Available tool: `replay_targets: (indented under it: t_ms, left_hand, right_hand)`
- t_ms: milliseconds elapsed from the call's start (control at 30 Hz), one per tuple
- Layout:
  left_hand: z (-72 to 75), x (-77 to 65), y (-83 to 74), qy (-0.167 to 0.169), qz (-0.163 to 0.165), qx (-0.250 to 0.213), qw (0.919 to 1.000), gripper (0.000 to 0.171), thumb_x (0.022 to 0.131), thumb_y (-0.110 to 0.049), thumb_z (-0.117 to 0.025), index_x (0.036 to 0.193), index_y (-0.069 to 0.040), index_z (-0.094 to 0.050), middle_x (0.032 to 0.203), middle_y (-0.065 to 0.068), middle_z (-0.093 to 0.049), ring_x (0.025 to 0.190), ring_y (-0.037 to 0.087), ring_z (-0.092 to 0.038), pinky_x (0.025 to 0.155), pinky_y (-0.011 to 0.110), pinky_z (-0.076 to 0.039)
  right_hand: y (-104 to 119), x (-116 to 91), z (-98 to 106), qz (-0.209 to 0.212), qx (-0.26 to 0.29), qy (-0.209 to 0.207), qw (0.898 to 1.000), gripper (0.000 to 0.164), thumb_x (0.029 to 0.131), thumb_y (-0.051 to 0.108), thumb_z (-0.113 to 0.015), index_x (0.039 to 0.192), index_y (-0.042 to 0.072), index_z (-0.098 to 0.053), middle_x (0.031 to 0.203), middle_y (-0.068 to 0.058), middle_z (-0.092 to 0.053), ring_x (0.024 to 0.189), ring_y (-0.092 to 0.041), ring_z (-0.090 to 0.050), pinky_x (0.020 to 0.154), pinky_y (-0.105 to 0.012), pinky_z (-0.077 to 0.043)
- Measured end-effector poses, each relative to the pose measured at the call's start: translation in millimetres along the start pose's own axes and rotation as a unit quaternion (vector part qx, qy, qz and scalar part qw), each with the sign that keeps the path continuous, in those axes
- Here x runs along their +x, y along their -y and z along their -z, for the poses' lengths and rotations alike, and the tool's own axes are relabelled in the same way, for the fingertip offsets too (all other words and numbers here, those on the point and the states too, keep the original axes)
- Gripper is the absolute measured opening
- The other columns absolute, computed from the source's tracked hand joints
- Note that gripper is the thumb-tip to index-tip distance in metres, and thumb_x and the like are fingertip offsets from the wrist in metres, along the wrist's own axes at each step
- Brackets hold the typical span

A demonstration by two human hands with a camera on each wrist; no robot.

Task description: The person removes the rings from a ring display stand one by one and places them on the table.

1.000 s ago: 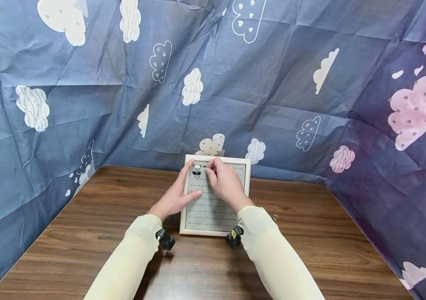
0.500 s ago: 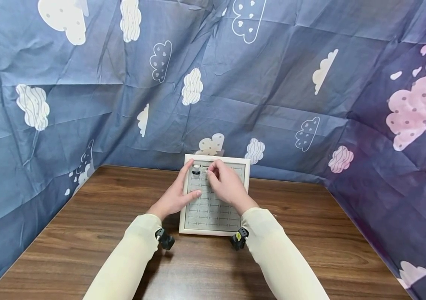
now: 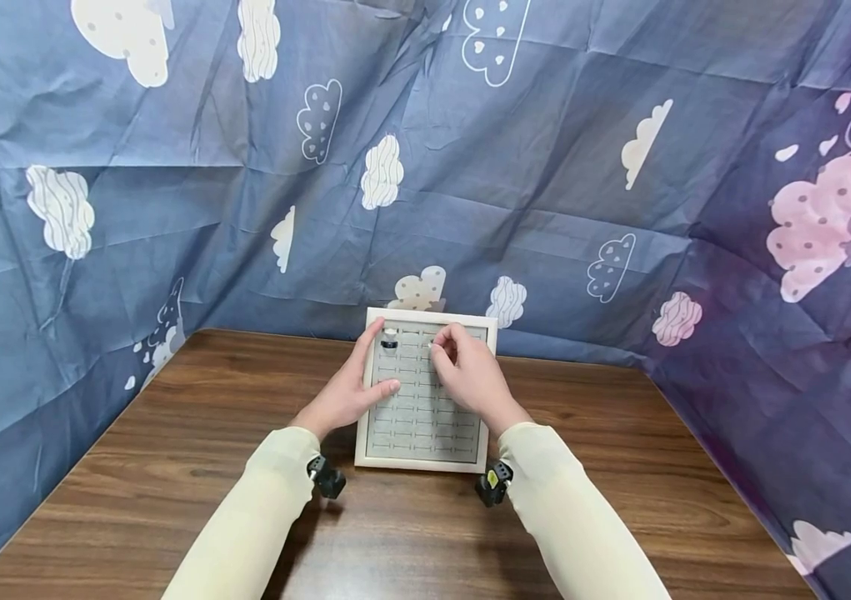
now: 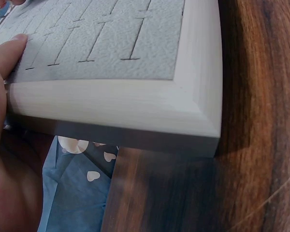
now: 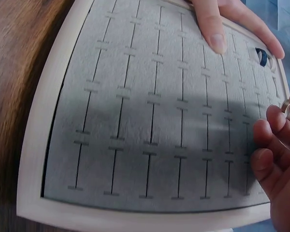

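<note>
I have the shallow rectangular display tray with a smooth cream-white frame (image 4: 135, 104) in the middle of my head feed, over the dark brown wood-grain table (image 3: 395, 533), its top edge overlapping the blue cloud-print cloth backdrop (image 3: 470, 208). Inside the frame I see a light grey, felt-like insert (image 3: 425, 425) cut with rows of thin I-shaped slits. Near the tray's upper left corner a narrow dark blue ring (image 5: 263, 57) sits upright in the insert, and just beside it I make out a pale, ring-like piece (image 5: 273, 65), too small to tell more. The left hand (image 3: 346, 392) grips the tray's left side, thumb laid over the frame onto the insert, index finger stretched along the edge to the corner. The right hand (image 3: 470, 375) pinches a thin, pale metal ring (image 5: 285, 106) between thumb and index fingertips, its other fingers loosely bent; it is over the upper part of the insert, right of the dark blue ring and well apart from it. I cannot tell whether the pinched ring touches the insert.
</note>
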State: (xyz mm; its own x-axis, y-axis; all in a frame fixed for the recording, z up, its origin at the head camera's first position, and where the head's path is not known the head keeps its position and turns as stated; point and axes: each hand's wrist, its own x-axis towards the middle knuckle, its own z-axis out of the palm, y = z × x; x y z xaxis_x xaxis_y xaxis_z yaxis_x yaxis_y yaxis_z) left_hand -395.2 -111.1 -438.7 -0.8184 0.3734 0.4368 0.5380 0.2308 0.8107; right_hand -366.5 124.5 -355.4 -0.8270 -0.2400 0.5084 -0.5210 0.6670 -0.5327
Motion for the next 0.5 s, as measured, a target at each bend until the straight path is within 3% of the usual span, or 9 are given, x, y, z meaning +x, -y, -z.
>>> replay_targets:
  t_ms: [167, 500]
  left_hand:
    - [0.2, -0.9, -1.8, -0.002, 0.001, 0.002, 1.0, 0.105, 0.102, -0.014, -0.076, 0.174, -0.035, -0.003, 0.165, 0.019, -0.047, 0.123, 0.035, -0.07, 0.11, 0.056, -0.052]
    - [0.9, -0.5, -3.4, -0.001, 0.002, 0.01, 0.9999, 0.104, 0.102, -0.015, -0.075, 0.174, -0.034, -0.003, 0.161, 0.021, -0.051, 0.123, 0.035, -0.07, 0.111, 0.057, -0.05]
  right_hand:
    - [-6, -4, 7, 0.001, -0.007, -0.006, 1.0, 0.006, 0.103, 0.019, -0.059, 0.102, 0.014, -0.064, 0.082, -0.001, -0.064, 0.07, -0.014, -0.055, 0.071, -0.031, -0.045]
    - [-21, -15, 26, -0.012, -0.024, -0.018, 0.999, 0.005, 0.102, 0.016, -0.059, 0.102, 0.014, -0.063, 0.083, -0.001, -0.064, 0.072, -0.014, -0.055, 0.072, -0.031, -0.045]
